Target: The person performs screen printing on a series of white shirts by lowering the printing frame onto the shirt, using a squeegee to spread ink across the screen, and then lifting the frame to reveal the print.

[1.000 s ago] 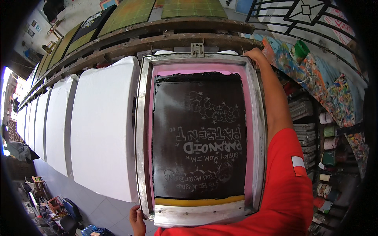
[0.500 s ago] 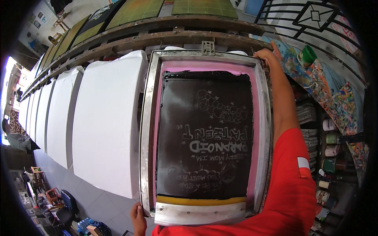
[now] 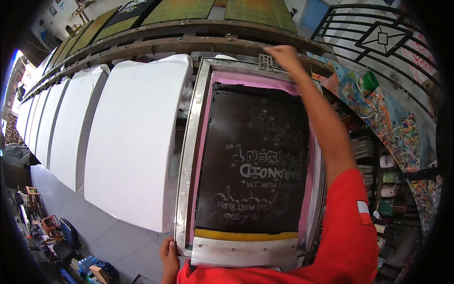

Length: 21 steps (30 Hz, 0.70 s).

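Observation:
A screen printing frame (image 3: 193, 142) of bare metal lies in front of me. Its mesh is pink at the margins and covered in the middle by black ink (image 3: 222, 128), through which faint mirrored lettering and stars show. Along the near end of the mesh rests a squeegee (image 3: 246, 251) with a yellow blade and a metal holder. My left hand (image 3: 169, 255) is closed on the frame's near left corner, thumb against the edge. Beside the metal bracket (image 3: 266, 62) on the frame's far edge is my right hand (image 3: 283, 57); its fingers are smeared and partly hidden.
White fabric-covered boards (image 3: 135, 137) stand in a row to the left. Behind the frame run brown rails (image 3: 189, 45), with green boards (image 3: 257, 13) beyond. A green tub (image 3: 367, 83) sits on paint-splattered sheeting at right, above shelves of pots (image 3: 388, 177).
My right hand has left the frame's far right corner and moved left to the bracket. My left hand stays at the near left corner. The view has shifted slightly.

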### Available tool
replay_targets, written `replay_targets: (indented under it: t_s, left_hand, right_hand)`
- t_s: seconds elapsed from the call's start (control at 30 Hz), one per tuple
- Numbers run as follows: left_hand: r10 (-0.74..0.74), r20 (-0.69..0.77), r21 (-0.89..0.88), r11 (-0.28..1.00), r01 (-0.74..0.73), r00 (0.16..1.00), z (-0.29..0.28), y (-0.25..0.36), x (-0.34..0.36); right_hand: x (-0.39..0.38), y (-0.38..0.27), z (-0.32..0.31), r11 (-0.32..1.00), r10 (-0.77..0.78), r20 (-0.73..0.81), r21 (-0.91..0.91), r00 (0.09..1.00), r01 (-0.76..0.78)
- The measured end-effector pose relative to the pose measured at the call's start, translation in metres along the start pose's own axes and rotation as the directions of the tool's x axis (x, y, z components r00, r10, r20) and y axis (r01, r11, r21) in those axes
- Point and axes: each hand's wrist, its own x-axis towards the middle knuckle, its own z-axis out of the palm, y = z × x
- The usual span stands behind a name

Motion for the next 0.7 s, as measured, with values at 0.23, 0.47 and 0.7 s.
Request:
replay_targets:
  t_s: [0.23,0.47,0.7]
  left_hand:
    - [-0.074,0.142,-0.112,0.990,0.090,0.987,-0.006,-0.001,0.007]
    - [-0.132,0.275,-0.288,0.934,0.213,0.952,-0.013,-0.009,0.014]
    - [-0.070,0.339,-0.265,0.950,0.167,0.938,-0.017,0.001,0.017]
  right_hand:
    - [0.038,-0.071,0.164,0.953,0.140,0.132,-0.288,0.981,-0.097]
    - [0.068,-0.077,0.190,0.927,0.259,0.265,-0.340,0.929,-0.161]
    - [0.104,-0.041,0.210,0.905,0.367,0.203,-0.303,0.908,-0.298]
